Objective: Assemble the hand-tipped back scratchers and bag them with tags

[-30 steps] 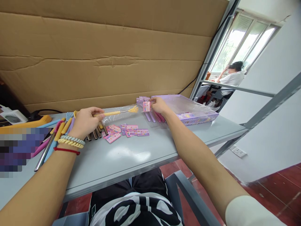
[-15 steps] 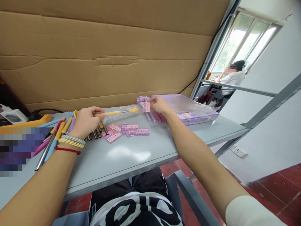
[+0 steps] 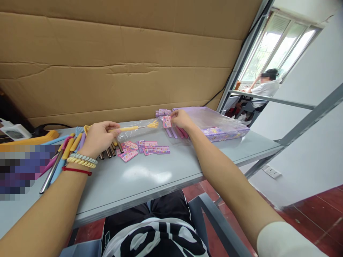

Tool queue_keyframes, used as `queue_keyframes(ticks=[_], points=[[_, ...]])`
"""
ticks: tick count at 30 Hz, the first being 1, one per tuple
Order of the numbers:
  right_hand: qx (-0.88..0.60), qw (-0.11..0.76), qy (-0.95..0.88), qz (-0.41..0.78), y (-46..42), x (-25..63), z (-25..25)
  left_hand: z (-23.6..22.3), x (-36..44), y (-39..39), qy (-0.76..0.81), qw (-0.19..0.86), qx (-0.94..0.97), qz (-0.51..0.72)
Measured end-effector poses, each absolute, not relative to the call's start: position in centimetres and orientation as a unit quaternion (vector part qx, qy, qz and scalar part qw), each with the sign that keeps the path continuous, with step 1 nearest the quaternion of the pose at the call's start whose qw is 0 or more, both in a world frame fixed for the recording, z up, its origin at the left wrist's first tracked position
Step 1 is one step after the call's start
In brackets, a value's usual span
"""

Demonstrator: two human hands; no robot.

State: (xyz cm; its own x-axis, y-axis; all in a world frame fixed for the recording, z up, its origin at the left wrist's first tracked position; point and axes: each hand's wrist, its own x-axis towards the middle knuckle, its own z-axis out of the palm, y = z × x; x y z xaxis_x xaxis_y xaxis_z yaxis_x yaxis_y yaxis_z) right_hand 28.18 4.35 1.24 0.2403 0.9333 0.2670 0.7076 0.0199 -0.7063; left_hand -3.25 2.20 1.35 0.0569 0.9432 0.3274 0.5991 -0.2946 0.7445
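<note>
My left hand [image 3: 98, 137] is closed on the handle of a yellow back scratcher [image 3: 139, 126] that lies inside a clear plastic sleeve [image 3: 134, 131], its claw end pointing right. My right hand [image 3: 182, 119] pinches a small pink card label [image 3: 167, 121] at the sleeve's right end. Several more pink and purple labels [image 3: 144, 148] lie flat on the grey table [image 3: 139, 178] between my hands. Purple and pink handles [image 3: 175, 132] lie under my right wrist.
A pile of coloured scratchers with metal shafts [image 3: 66, 150] lies at the left. A purple tray with plastic bags [image 3: 214, 125] stands at the right. A cardboard sheet [image 3: 120, 60] walls the back. Another person [image 3: 264, 89] sits far right by the window.
My right hand has lifted the pink label slightly, toward the sleeve's end. My left hand has stayed almost still.
</note>
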Motion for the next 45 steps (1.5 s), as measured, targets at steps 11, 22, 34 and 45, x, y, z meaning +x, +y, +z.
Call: queue_keyframes(ticks=[11, 22, 34, 45], points=[[-0.692, 0.378, -0.600, 0.132, 4.32, 28.15, 1.27, 1.38, -3.34, 2.30, 0.550, 0.202, 0.704, 0.402], [-0.698, 0.364, -0.602, 0.133, 4.22, 27.92, 1.52, 1.63, -3.01, 1.96, 0.553, 0.216, 0.693, 0.410], [-0.662, 0.369, -0.636, 0.147, 4.60, 28.32, 1.02, 1.61, -2.89, 1.75, 0.561, 0.191, 0.692, 0.412], [-0.654, 0.393, -0.624, 0.170, 4.60, 28.30, 0.88, 1.49, -2.73, 1.74, 0.555, 0.196, 0.692, 0.418]])
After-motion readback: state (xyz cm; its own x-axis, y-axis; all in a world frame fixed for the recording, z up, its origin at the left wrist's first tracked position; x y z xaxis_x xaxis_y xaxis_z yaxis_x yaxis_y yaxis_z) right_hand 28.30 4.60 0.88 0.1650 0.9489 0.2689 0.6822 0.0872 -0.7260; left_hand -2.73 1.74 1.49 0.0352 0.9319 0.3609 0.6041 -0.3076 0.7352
